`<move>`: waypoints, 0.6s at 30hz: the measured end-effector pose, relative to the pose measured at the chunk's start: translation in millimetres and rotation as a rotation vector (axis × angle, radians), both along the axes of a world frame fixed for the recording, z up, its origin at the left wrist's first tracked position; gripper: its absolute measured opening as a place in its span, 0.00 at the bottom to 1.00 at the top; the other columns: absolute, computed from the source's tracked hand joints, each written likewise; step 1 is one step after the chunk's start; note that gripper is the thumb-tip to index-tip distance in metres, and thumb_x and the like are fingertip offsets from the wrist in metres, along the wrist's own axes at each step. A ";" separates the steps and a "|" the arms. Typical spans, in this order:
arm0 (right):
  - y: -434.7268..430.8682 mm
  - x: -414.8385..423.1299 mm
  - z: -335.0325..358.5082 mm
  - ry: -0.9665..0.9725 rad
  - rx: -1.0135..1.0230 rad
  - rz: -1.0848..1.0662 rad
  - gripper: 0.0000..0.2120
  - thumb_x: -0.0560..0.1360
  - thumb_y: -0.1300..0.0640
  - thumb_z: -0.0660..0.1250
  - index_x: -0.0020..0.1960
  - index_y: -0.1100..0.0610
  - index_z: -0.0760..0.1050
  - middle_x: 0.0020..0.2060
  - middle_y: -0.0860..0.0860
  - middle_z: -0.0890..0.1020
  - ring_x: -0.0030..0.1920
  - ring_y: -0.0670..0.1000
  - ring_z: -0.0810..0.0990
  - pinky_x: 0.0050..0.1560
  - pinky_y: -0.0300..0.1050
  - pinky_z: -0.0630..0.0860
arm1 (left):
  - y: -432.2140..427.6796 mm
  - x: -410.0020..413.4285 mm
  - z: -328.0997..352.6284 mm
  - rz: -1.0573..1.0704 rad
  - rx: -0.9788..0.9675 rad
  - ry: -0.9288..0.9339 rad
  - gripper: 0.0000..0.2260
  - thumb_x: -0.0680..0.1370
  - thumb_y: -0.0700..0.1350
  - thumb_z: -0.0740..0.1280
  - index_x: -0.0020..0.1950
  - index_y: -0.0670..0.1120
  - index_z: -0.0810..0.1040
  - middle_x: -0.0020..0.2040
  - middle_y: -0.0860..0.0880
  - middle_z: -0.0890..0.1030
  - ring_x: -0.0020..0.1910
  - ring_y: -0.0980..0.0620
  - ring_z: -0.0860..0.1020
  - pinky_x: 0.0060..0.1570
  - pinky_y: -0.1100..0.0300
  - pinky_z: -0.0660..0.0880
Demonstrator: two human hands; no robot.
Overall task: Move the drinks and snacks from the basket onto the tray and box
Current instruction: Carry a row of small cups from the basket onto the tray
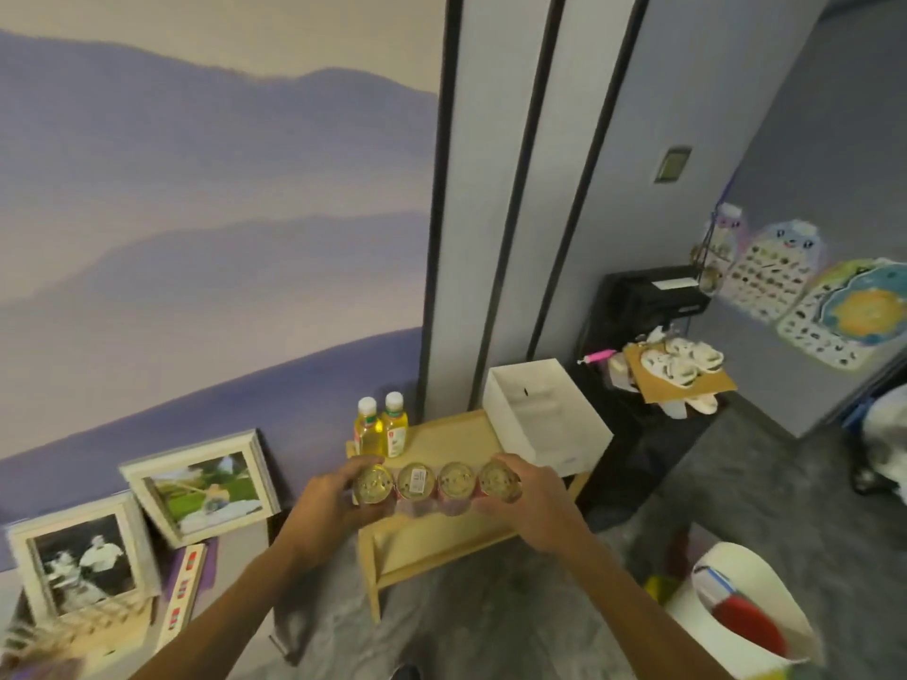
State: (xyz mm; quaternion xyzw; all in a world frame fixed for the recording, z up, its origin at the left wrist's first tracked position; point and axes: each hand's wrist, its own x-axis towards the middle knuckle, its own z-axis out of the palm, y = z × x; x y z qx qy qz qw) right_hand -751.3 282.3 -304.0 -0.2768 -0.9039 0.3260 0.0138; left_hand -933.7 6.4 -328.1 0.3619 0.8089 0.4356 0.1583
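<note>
So the person is holding a row of four gold-lidded cans with pinkish sides [437, 483], apparently bundled as one pack, and it's hovering right over the front part of the pale wooden tray table [441, 436]. The left hand [326, 503] is wrapping around the leftmost can and the right hand [532, 498] is cupping the rightmost one, fingers curled in and pressing the pack from both ends. Can't quite tell if the bottom is touching the wood yet or hanging just above it.

Looks like the step in hand is setting this pack down on the tray. Two clear plastic bottles of yellow drink with white caps [380, 427] are already standing at the tray's back left corner, just beyond the left hand. The open white rectangular box [579, 434] is sitting on the tray's right side and seems empty, at least the part that's showing.

The white basket with something red inside [746, 611] is down on the grey carpet to the right, well apart from the tray.

Next move is probably lowering the pack flat, keeping it clear of those bottles, then letting both hands go evenly so it isn't tipping.
</note>
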 end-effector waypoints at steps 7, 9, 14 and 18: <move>107.9 -103.4 -29.5 -0.230 -0.008 0.095 0.43 0.72 0.31 0.76 0.80 0.48 0.68 0.70 0.50 0.78 0.69 0.53 0.77 0.67 0.46 0.72 | 108.2 -80.1 -70.1 0.130 -0.064 -0.043 0.30 0.69 0.53 0.85 0.69 0.56 0.81 0.57 0.60 0.84 0.55 0.59 0.82 0.55 0.62 0.76; 132.2 -128.7 -36.9 -0.285 -0.014 0.130 0.40 0.73 0.33 0.76 0.79 0.49 0.70 0.69 0.49 0.78 0.69 0.53 0.77 0.68 0.46 0.73 | 133.3 -94.6 -85.2 0.155 -0.068 -0.047 0.30 0.68 0.51 0.86 0.68 0.52 0.83 0.56 0.58 0.84 0.53 0.56 0.81 0.55 0.58 0.77; 187.5 -184.6 -56.2 -0.359 0.052 0.252 0.29 0.74 0.38 0.77 0.67 0.52 0.76 0.59 0.51 0.83 0.58 0.52 0.81 0.59 0.50 0.80 | 188.7 -125.8 -114.5 0.196 -0.160 -0.033 0.29 0.70 0.50 0.84 0.69 0.48 0.82 0.60 0.50 0.82 0.56 0.50 0.82 0.59 0.50 0.79; 225.7 -230.7 -81.3 -0.383 0.263 0.410 0.27 0.75 0.34 0.73 0.63 0.53 0.78 0.55 0.51 0.83 0.55 0.52 0.83 0.54 0.47 0.80 | 229.2 -142.6 -134.5 0.284 -0.262 -0.058 0.29 0.73 0.52 0.81 0.72 0.48 0.79 0.64 0.49 0.82 0.60 0.47 0.81 0.58 0.55 0.77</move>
